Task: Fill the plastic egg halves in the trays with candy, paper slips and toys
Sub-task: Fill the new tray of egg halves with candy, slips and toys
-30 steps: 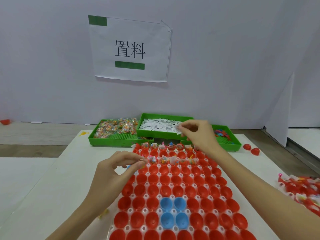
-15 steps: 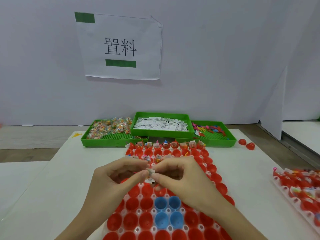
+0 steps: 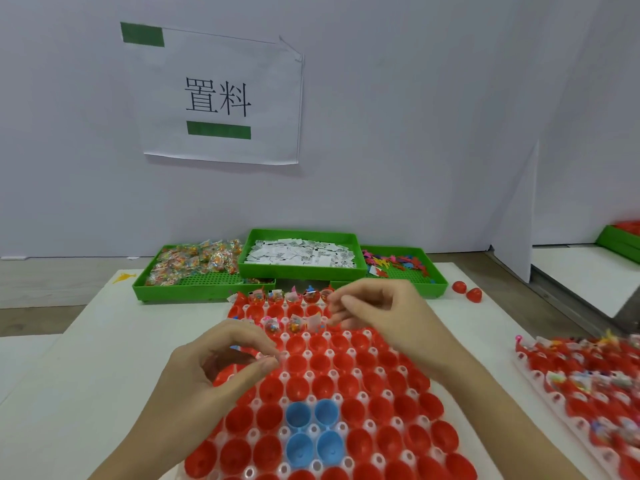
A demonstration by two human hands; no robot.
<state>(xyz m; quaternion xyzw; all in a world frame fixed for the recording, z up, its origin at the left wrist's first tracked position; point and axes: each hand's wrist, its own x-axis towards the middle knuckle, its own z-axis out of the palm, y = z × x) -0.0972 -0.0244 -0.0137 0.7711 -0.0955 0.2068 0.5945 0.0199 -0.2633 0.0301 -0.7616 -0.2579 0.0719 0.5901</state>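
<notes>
A white tray [image 3: 363, 396] of red egg halves [image 3: 349, 407], with a few blue ones [image 3: 311, 431] in its middle, lies in front of me. Its two far rows hold candy, toys and white slips. My left hand [image 3: 214, 379] hovers over the tray's left side, thumb and forefinger pinching a small paper slip [image 3: 270, 357]. My right hand [image 3: 377, 317] reaches over the second row, fingertips apart, just right of a slip [image 3: 313, 320] standing in an egg half. Behind stand green trays of candy [image 3: 194, 268], paper slips [image 3: 301, 254] and toys [image 3: 398, 265].
A second tray [image 3: 588, 379] of filled red egg halves lies at the right edge. Two loose red halves [image 3: 465, 291] sit beside the toy tray. Another green tray [image 3: 623, 240] is at the far right. A white wall with a paper sign [image 3: 218, 98] closes the back.
The hands, joined over a slip half a second ago, have parted. My right hand moved forward to the second row; my left hand stayed back over the tray's left side.
</notes>
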